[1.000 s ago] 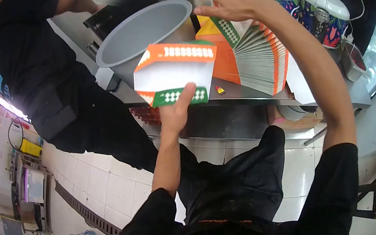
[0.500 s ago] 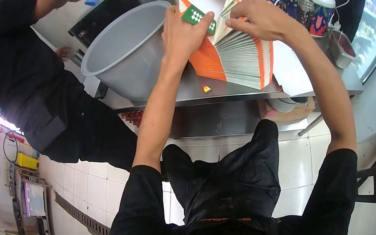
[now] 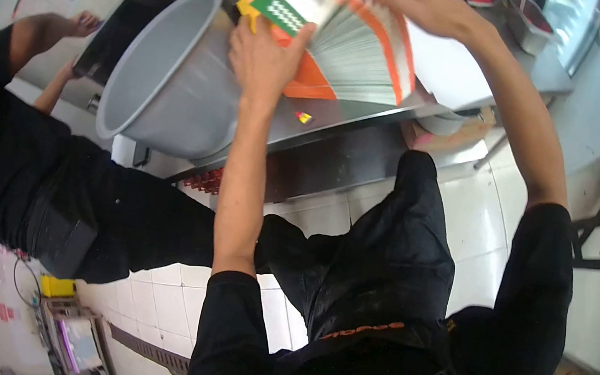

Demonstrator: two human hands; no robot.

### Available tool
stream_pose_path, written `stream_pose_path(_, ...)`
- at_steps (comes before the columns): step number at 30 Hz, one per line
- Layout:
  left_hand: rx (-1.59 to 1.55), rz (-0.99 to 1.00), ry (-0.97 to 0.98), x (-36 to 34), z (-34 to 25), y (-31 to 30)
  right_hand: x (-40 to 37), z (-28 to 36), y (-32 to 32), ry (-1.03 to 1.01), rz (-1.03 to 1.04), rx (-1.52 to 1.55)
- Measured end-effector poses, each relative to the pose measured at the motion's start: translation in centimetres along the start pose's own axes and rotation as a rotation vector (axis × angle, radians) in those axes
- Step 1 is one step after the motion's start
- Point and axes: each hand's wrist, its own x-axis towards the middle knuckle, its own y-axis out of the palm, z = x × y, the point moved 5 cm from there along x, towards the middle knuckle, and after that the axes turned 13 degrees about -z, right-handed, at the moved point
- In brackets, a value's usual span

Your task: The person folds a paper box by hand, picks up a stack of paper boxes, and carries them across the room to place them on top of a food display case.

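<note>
My left hand (image 3: 266, 60) grips a printed paper carton (image 3: 288, 9), white, orange and green, with the thumb along its near side and the fingers round its left edge. My right hand (image 3: 413, 1) is by the carton's upper right edge, its fingers curled and smeared by motion; I cannot tell whether they pinch the paper. Under and beside both hands lies a thick fanned stack of flat folded cartons (image 3: 366, 58), orange and white, on the steel table (image 3: 333, 119). A small red and yellow packet (image 3: 303, 117) lies near the table's front edge.
Left of my left hand stands a large grey tub (image 3: 187, 109). White sheets (image 3: 449, 70) lie right of the stack, and a metal container (image 3: 528, 24) is farther right. Another person in black (image 3: 76, 177) works close on my left. Below the table is a cardboard box (image 3: 452, 133).
The view has shifted, so the table things sit higher and farther left. My right hand has moved up and away from the stack's middle; my left hand still holds the carton, now tilted differently.
</note>
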Motion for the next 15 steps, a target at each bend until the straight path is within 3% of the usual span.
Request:
stream_pose_path(1, -0.017, 0.089, -0.039, 0.2, 0.1, 0.1, -0.3, 0.0, -1.6, 0.08, -0.125, 0.004)
stream_pose_path(2, -0.056, 0.096, -0.027, 0.3, 0.2, 0.2, -1.2, -0.7, -2.9, 0.325, -0.117, 0.069)
stream_pose_path(4, -0.12, 0.101, -0.013, 0.3, 0.6, 0.1, -3.6, -3.7, -4.7, 0.411, -0.187, -0.218)
stream_pose_path(6, -0.115, 0.132, 0.012, 0.0, 0.9, 0.1, -8.7, -9.9, -4.7, 0.467, 0.055, -0.683)
stream_pose_path(8, -0.123, 0.15, 0.031, 0.0, 1.2, 0.2, -12.1, -12.0, -5.1, 0.757, 0.41, -0.904)
stream_pose_path(11, -0.119, 0.131, 0.026, 0.0, 1.4, 0.4, -15.1, -12.9, -5.5, 0.769, 0.597, -0.957)
stream_pose_path(15, -0.164, 0.042, 0.092, -0.1, 0.9, -0.3, -16.5, -14.0, -7.1, 0.811, 0.339, -0.749)
